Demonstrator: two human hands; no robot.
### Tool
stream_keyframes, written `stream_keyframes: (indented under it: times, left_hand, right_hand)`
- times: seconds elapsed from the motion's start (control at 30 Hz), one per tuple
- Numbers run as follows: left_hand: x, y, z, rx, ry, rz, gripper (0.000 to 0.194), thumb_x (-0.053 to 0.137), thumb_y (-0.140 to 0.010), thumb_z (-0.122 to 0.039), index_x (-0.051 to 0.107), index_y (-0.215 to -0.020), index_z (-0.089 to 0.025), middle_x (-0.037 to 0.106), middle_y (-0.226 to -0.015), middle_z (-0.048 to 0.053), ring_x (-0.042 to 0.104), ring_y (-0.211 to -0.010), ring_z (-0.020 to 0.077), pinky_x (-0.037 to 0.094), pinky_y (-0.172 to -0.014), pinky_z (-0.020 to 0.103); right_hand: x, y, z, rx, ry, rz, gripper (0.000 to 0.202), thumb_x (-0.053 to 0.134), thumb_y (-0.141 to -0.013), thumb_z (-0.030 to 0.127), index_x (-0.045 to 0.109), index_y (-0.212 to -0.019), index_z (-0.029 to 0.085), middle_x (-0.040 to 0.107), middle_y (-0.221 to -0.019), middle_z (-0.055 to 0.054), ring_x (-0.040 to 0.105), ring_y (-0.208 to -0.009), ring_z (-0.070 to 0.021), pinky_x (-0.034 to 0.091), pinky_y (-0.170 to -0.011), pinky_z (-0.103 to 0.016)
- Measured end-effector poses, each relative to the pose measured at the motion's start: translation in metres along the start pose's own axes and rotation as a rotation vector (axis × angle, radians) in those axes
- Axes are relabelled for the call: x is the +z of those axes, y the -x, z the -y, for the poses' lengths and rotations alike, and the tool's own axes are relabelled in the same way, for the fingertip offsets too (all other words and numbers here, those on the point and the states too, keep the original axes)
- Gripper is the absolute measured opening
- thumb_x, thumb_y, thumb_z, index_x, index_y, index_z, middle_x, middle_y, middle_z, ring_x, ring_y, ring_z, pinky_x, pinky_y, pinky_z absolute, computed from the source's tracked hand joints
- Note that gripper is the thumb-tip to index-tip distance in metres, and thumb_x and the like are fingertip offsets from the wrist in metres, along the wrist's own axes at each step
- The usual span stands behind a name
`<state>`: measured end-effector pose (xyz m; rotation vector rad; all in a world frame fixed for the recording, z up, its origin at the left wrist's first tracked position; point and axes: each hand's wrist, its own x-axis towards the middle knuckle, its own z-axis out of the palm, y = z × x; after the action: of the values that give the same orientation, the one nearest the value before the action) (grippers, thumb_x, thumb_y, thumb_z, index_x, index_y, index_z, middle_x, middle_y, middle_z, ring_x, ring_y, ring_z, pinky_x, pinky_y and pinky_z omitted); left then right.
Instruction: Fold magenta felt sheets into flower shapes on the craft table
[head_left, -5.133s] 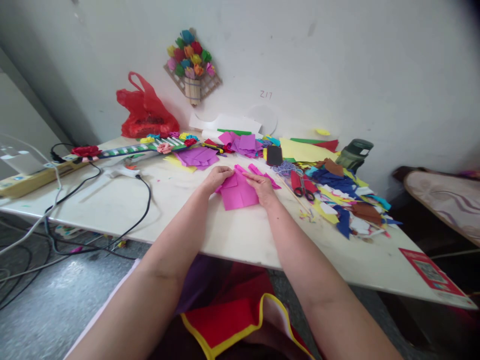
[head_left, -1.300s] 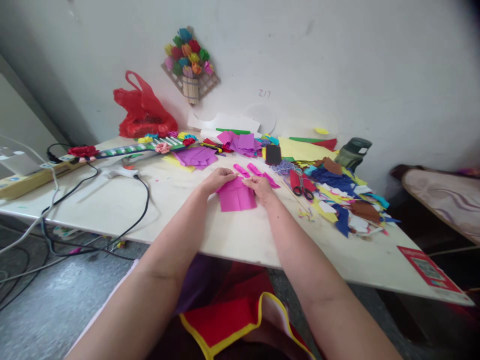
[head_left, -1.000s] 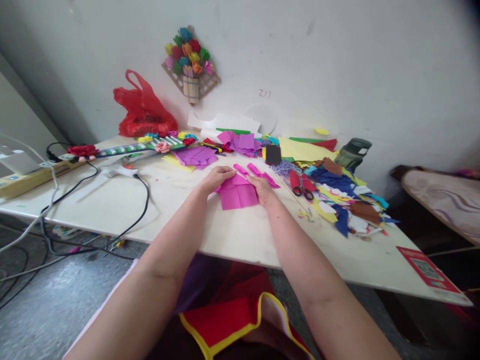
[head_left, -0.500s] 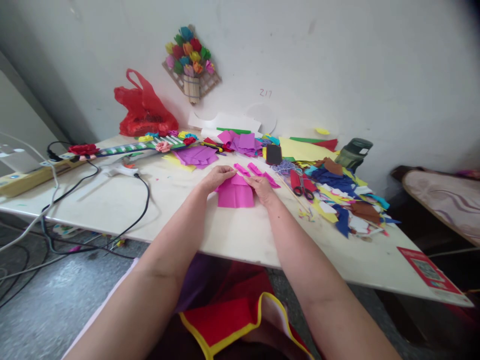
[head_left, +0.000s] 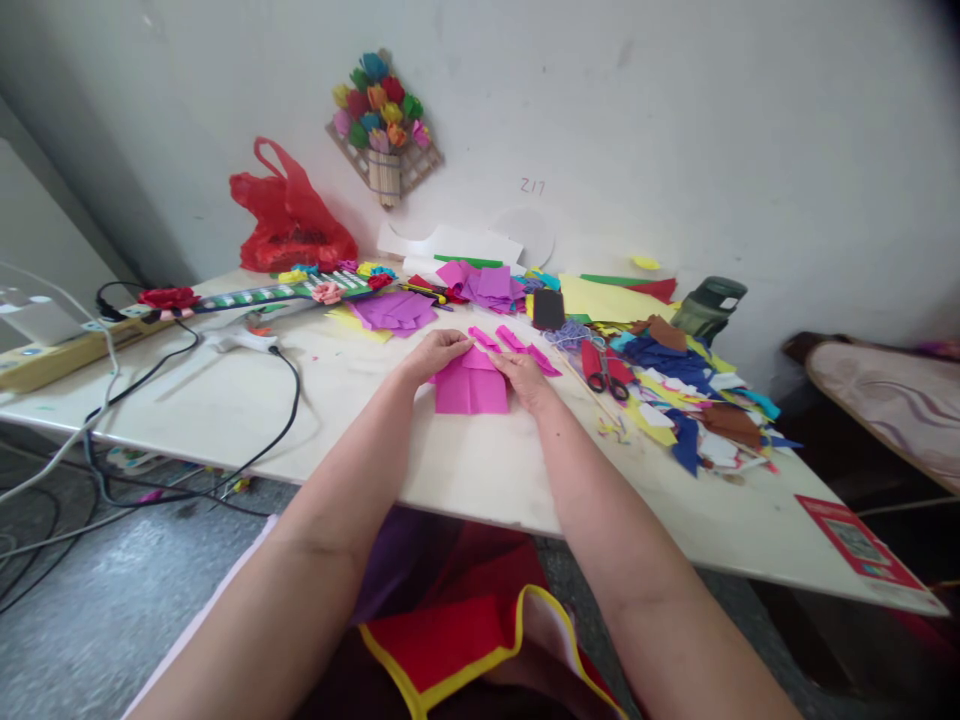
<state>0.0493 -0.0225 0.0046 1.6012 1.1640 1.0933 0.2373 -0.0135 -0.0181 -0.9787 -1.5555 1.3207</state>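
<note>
Between my two hands is a piece of magenta crepe paper point(head_left: 480, 361), pinched at its left and right edges. My left hand point(head_left: 435, 356) closes thumb and fingers on its left side, and my right hand point(head_left: 525, 378) grips its right side. Under it, a larger magenta paper sheet point(head_left: 471, 394) with a centre crease lies on the white table point(head_left: 360, 420). Just beyond my fingers rest several folded magenta strips point(head_left: 511, 338). The fingertips are small in view, so the exact fold between them is hard to make out.
Scissors point(head_left: 606, 380) and a red roll point(head_left: 589, 358) lie to the right, beside a heap of paper scraps point(head_left: 690, 385). Purple paper point(head_left: 394, 312), a dark phone-like block point(head_left: 547, 310) and a green bottle point(head_left: 709, 306) stand farther back. A glue gun point(head_left: 240, 342) with a black cord point(head_left: 294, 400) lies left.
</note>
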Motion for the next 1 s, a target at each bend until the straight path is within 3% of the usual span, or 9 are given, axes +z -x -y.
stream_keyframes:
  times: [0.1, 0.3, 0.63, 1.0]
  left_hand:
    - [0.0, -0.001, 0.001, 0.017, -0.039, -0.039, 0.037, 0.06, -0.073, -0.051, 0.05, -0.065, -0.016, 0.042, -0.053, -0.005, 0.033, -0.046, 0.0064, 0.023, -0.043, 0.02]
    - [-0.001, -0.002, 0.002, 0.005, -0.065, -0.081, 0.035, 0.059, -0.074, -0.049, 0.049, -0.064, -0.017, 0.041, -0.052, -0.005, 0.033, -0.045, 0.0066, 0.022, -0.042, 0.021]
    - [-0.002, -0.003, 0.006, -0.02, 0.015, -0.038, 0.034, 0.062, -0.073, -0.048, 0.052, -0.067, -0.016, 0.045, -0.053, -0.005, 0.036, -0.044, 0.006, 0.024, -0.042, 0.02]
    - [-0.002, -0.001, 0.004, -0.106, 0.227, -0.002, 0.034, 0.073, -0.064, -0.043, 0.055, -0.071, -0.015, 0.052, -0.057, -0.003, 0.043, -0.044, 0.0063, 0.031, -0.043, 0.02]
  right_hand:
    - [0.0, 0.001, 0.003, 0.015, -0.021, -0.006, 0.041, 0.071, -0.062, 0.059, 0.058, -0.063, 0.02, 0.059, -0.062, -0.006, 0.059, -0.074, -0.0245, 0.047, -0.07, -0.041]
    - [0.002, -0.003, 0.001, -0.04, -0.089, 0.01, 0.037, 0.081, -0.05, 0.036, 0.065, -0.079, 0.019, 0.069, -0.084, -0.008, 0.061, -0.085, -0.0227, 0.048, -0.08, -0.04]
    - [0.0, -0.006, -0.006, -0.15, -0.065, 0.057, 0.044, 0.076, -0.056, 0.028, 0.071, -0.1, 0.023, 0.068, -0.107, -0.007, 0.058, -0.107, -0.0221, 0.048, -0.088, -0.038]
    - [-0.003, -0.009, -0.007, -0.184, 0.058, 0.035, 0.018, 0.073, -0.06, 0.028, 0.073, -0.076, 0.02, 0.07, -0.085, -0.007, 0.062, -0.089, -0.0222, 0.045, -0.088, -0.041]
